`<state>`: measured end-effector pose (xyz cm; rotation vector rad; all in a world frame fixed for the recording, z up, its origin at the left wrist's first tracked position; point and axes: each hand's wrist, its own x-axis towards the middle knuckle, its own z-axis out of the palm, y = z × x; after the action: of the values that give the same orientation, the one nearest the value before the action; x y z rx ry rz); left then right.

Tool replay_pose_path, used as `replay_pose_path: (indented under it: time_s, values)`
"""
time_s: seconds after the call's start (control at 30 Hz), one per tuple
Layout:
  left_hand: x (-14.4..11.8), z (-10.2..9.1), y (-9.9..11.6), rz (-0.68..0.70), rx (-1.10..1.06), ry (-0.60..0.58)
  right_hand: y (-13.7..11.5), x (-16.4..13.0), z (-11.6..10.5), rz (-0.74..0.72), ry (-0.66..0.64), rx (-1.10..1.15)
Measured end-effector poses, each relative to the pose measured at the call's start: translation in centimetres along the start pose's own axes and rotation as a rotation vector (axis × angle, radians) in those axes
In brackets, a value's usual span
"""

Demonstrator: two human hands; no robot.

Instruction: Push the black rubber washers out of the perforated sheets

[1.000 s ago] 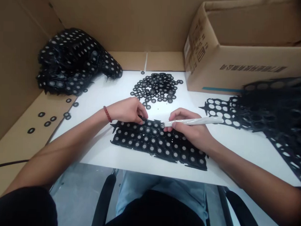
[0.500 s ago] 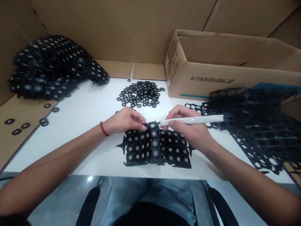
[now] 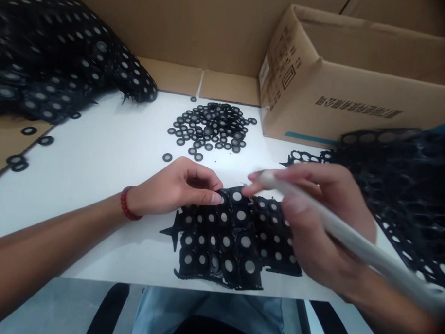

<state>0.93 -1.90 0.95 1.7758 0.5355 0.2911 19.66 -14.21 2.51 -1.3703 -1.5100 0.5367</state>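
A white flat tabletop (image 3: 109,155) is carrying everything. An open brown cardboard box (image 3: 373,116) is standing at the back right; a bulky heap of black dotted sheets (image 3: 66,49) is lying at the back left. A tangle of black, hole-filled rubber webbing (image 3: 407,188) is spreading on the right. The black rubber sheet with rows of grey discs (image 3: 218,235) is lying near the front edge, bulging around its middle. The right hand (image 3: 315,241), blurred, is closing around a white pen-like stick (image 3: 354,242); whether its fingertips are touching the sheet, I cannot tell. The left hand (image 3: 181,190) is pinching the sheet's far edge. Gripping close beside the disc being worked should be keeping the rubber taut. Loose black rings (image 3: 216,125) are piling up beyond.
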Motion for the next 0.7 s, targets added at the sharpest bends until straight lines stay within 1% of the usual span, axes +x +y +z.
replay_pose_path:
  time_s: [0.07,0.1,0.17,0.23,0.27,0.37,0.43,0.5,0.57,0.63,0.67,0.7]
  values:
    - [-0.1,-0.3,-0.1,0.019,-0.033,0.003,1.0,0.7,0.0,0.060,-0.040,-0.074]
    - [-0.1,-0.4,-0.2,0.028,-0.047,0.014,1.7,1.1,-0.2,0.106,-0.112,-0.098]
    - [-0.1,-0.8,-0.4,0.032,-0.071,0.045,2.7,1.8,-0.6,0.131,-0.344,-0.086]
    - [-0.2,-1.2,-0.5,0.022,-0.106,0.067,3.0,2.2,-1.2,0.137,-0.469,-0.069]
    - [-0.2,-1.3,-0.6,0.016,-0.126,0.067,3.0,2.2,-1.5,0.138,-0.495,-0.056]
    - [-0.2,-1.7,-0.6,-0.002,-0.154,0.044,2.3,2.9,-2.5,0.155,-0.493,-0.011]
    - [-0.1,-1.7,-0.5,-0.023,-0.099,0.038,1.8,4.1,-3.1,0.153,-0.483,-0.024]
    - [0.0,-1.7,-0.6,-0.048,0.019,0.076,1.6,5.8,-3.1,0.104,-0.492,-0.130]
    - [0.2,-1.6,-0.7,-0.071,0.147,0.131,1.6,7.4,-2.7,-0.001,-0.494,-0.330]
    - [0.2,-1.5,-0.9,-0.093,0.230,0.176,1.8,8.0,-1.9,-0.117,-0.383,-0.449]
    - [0.3,-1.5,-1.0,-0.098,0.250,0.184,1.9,7.8,-1.4,-0.156,-0.312,-0.468]
    - [0.2,-1.5,-1.1,-0.097,0.259,0.184,2.0,7.3,-1.0,-0.159,-0.239,-0.444]
